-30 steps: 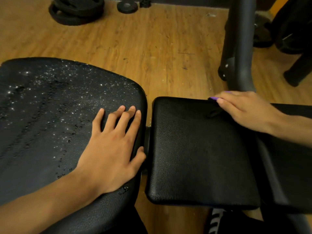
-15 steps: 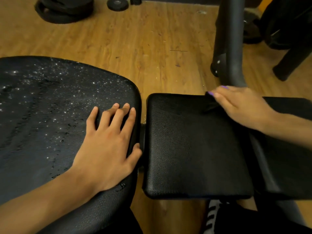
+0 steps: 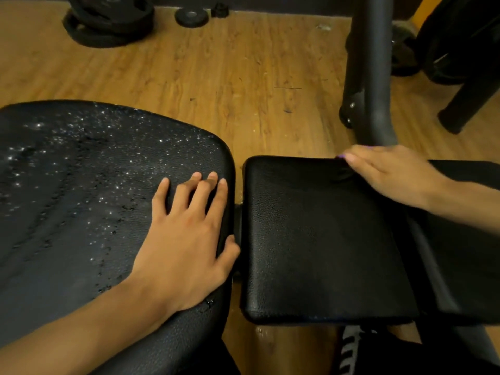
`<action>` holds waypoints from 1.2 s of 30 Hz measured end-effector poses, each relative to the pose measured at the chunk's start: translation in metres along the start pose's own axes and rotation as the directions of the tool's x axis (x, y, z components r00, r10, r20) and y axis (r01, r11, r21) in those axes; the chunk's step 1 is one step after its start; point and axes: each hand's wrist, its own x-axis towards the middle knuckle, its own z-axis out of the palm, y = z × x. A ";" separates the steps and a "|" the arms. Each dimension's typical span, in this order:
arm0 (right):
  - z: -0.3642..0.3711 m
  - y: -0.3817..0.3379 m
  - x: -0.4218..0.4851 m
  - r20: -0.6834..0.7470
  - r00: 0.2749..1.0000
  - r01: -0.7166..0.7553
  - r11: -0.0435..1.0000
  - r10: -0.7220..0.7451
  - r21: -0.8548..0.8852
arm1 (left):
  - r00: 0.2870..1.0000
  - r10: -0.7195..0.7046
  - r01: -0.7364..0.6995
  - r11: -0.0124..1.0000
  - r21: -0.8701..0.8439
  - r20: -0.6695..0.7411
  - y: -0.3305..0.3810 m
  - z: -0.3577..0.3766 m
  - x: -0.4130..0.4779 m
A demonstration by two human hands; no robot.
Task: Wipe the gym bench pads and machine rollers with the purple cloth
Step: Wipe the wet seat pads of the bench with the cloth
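Mostly, the purple cloth is hidden in the head view. Only a thin violet sliver is seen at the far edge of the small pad, toward 2 o'clock of the frame, peeping out from under the right hand. That hand is laid over the cloth with its fingers stretched nearly straight and pressed down on it. What the thumb does beneath cannot be made out, and the forearm is cut off by the right edge.

The left hand is spread flat on the large pad at 8 o'clock, with its fingers open and nothing held. The thumb is hooked over the pad's rim, at the narrow gap between the two pads. The large pad is cut off by the left and lower edges, and its far half is speckled with glinting droplets. The small pad is seen dry and matte, and its right side is covered by the right wrist and by a dark frame bar running toward 5 o'clock.

A grey machine post is set at 1 o'clock, its top lost beyond the frame and its foot hidden behind the right hand. Stacked weight plates and a small disc lie on the wooden floor at 11 o'clock, partly cropped. Raised markings on the plates are too blurred to be read. At 5 o'clock, under the small pad, a dark shoe with white stripes is glimpsed.
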 end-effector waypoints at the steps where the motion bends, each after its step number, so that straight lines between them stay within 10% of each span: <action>1: -0.002 0.005 -0.002 0.001 0.999 -0.041 0.999 0.041 -0.006 | 1.000 -0.002 0.001 1.000 -0.001 -0.004 0.000 0.000 0.001; 12: 0.025 -0.114 0.067 -0.034 0.964 0.267 0.958 -0.265 0.100 | 1.000 -0.020 0.020 1.000 0.001 0.002 -0.004 0.000 -0.001; 17: 0.010 -0.043 0.009 0.038 0.999 0.017 0.997 -0.020 0.073 | 1.000 -0.010 0.010 1.000 0.000 0.003 -0.001 0.001 0.001; 26: 0.019 -0.122 0.080 -0.052 0.954 0.300 0.941 -0.296 0.158 | 1.000 -0.022 0.022 1.000 0.000 -0.017 -0.001 -0.003 0.004; 33: 0.010 -0.023 0.019 -0.064 0.997 -0.043 0.996 0.048 0.081 | 1.000 -0.015 0.015 1.000 0.000 -0.005 0.000 0.000 0.002; 36: 0.014 -0.077 0.058 -0.061 0.996 0.065 0.998 -0.064 0.012 | 1.000 -0.022 0.022 1.000 -0.009 -0.009 -0.001 -0.001 0.002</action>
